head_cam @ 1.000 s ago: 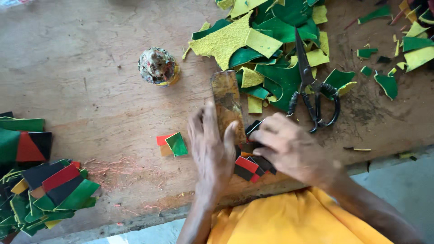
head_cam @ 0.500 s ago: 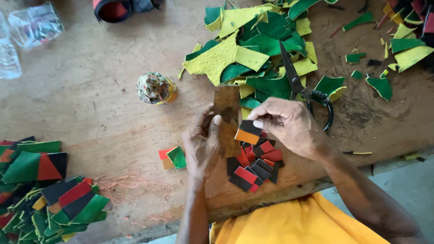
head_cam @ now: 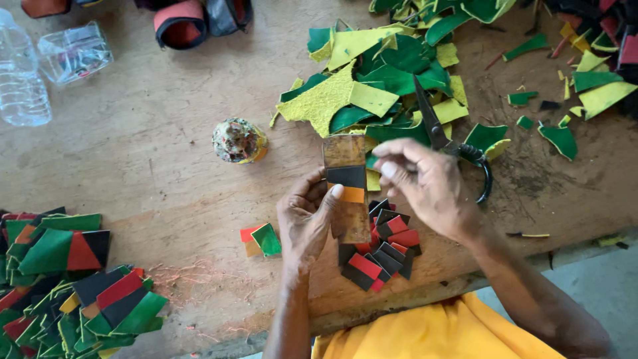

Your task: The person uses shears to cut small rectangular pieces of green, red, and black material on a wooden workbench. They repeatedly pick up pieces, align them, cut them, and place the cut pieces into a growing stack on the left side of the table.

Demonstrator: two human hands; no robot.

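My left hand (head_cam: 304,223) rests on the wooden bench and its thumb presses a small black and orange leather piece (head_cam: 346,183) onto a brown rectangular block (head_cam: 347,199). My right hand (head_cam: 425,186) hovers just right of the block with its fingertips pinched together near the piece's upper right corner; whether anything is between them is hidden. Below the block lies a heap of small black and red leather pieces (head_cam: 382,252).
Black scissors (head_cam: 446,143) lie behind my right hand on a heap of green and yellow leather scraps (head_cam: 372,86). A glue-crusted pot (head_cam: 238,140) stands to the left. Stacks of sewn coloured pieces (head_cam: 66,279) fill the lower left; a plastic bottle (head_cam: 20,73) lies top left.
The block now lies flat with the black and orange piece on it under my left thumb. My right hand has lifted from the red and black pieces to the block's upper right.
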